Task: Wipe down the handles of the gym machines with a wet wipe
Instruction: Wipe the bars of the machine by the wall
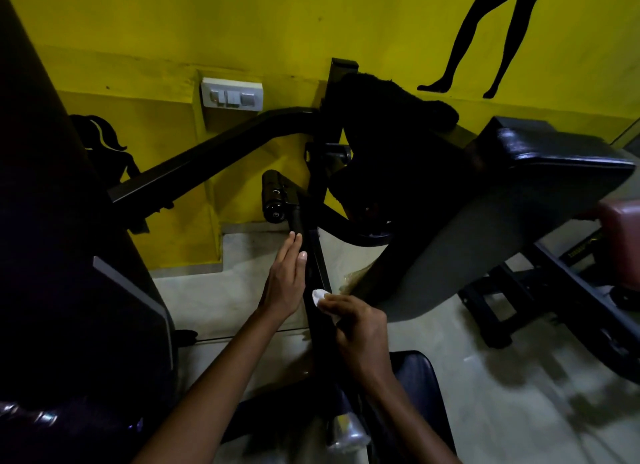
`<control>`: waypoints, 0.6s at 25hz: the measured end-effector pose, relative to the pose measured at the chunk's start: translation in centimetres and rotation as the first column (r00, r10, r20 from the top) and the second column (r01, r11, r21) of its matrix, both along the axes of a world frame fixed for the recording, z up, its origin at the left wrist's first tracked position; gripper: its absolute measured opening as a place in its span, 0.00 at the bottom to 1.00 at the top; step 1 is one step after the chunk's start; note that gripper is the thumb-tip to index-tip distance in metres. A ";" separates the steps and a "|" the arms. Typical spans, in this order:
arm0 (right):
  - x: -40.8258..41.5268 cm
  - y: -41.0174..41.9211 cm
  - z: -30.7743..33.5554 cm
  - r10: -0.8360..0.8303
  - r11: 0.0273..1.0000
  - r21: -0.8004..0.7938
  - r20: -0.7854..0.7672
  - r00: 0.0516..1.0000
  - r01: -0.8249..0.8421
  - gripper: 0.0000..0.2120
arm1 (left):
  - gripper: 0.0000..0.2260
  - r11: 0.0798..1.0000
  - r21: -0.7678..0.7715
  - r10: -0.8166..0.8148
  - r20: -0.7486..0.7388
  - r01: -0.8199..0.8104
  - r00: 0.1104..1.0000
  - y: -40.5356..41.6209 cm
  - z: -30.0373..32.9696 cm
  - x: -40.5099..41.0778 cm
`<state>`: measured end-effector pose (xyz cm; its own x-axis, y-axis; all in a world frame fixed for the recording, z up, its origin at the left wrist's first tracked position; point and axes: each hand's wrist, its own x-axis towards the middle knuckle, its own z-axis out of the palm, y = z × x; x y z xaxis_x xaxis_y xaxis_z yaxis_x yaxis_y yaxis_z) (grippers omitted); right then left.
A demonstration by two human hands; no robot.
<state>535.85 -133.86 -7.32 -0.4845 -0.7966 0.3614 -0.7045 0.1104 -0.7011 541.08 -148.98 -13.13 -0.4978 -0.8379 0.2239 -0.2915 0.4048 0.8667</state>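
My left hand [284,280] is flat and straight-fingered, laid along the left side of the black machine arm [313,266], fingertips up near the dark handle [297,222] where it meets the round end piece [274,196]; the grip there is wide, nothing held. My right hand [358,328] is curled on the other side of that arm, lower down, and the grip pinches the wet wipe [319,295], a small white wad poking out past my fingers and sitting right against the arm's right edge. Whether the wipe is pressed onto the metal or just beside it, I cannot tell in this dim light. To the right, a black padded seat [540,162] tilts over the pale floor [485,377], and a dark red pad [620,217] peeks in at the right edge. Behind the machine, the yellow wall [207,23] carries a white switch plate [231,93] and a black silhouette of legs [485,37]. Another black frame bar [207,155] slants down to the left, and a dark machine housing [69,255] fills the left side. Down at the bottom, a shiny silver piece [346,432] catches a bit of light between my forearms.
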 end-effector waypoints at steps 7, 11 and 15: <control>0.0 3.5 -0.4 -0.018 0.999 0.037 0.020 1.000 0.017 0.19 | 0.27 1.000 -0.014 -0.016 0.005 0.016 1.000 1.9 0.3 0.9; 0.6 4.8 0.1 0.037 0.999 0.005 0.028 0.999 -0.037 0.15 | 0.26 0.999 -0.038 -0.008 0.023 0.009 1.000 3.1 0.5 1.4; 0.4 7.5 0.3 0.078 0.995 0.058 0.028 0.997 -0.079 0.17 | 0.21 0.998 -0.062 0.001 0.036 0.001 0.999 4.4 0.6 1.9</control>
<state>536.21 -126.40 -6.97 -0.4282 -0.8521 0.3011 -0.6945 0.0970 -0.7130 542.96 -144.57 -12.48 -0.5063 -0.8230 0.2575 -0.3223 0.4576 0.8287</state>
